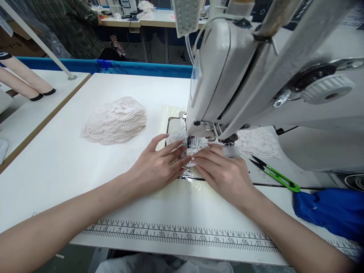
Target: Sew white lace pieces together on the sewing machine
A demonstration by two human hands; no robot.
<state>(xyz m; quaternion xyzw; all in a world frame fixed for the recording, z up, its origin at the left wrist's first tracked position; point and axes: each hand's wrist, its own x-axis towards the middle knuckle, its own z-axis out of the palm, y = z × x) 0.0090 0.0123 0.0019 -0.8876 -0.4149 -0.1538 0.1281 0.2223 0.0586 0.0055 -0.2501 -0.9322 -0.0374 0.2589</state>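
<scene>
A small piece of white lace (196, 145) lies under the presser foot (189, 141) of a sewing machine (216, 72). My left hand (157, 165) rests on the lace's left side, fingers stretched out and spread. From the right, my right hand (226, 167) has its fingertips drawn together on the lace's near edge, close to the left fingertips. Fingers and machine head hide part of the lace. Clear, shiny film shows around the foot and below the hands.
A lace stack (116, 121) sits left of the machine, and more lace (258, 143) lies behind my right hand. Green thread snips (275, 173) and blue cloth (330, 212) are at right. A printed ruler (176, 235) runs along the front edge. Another person (68, 26) is beyond.
</scene>
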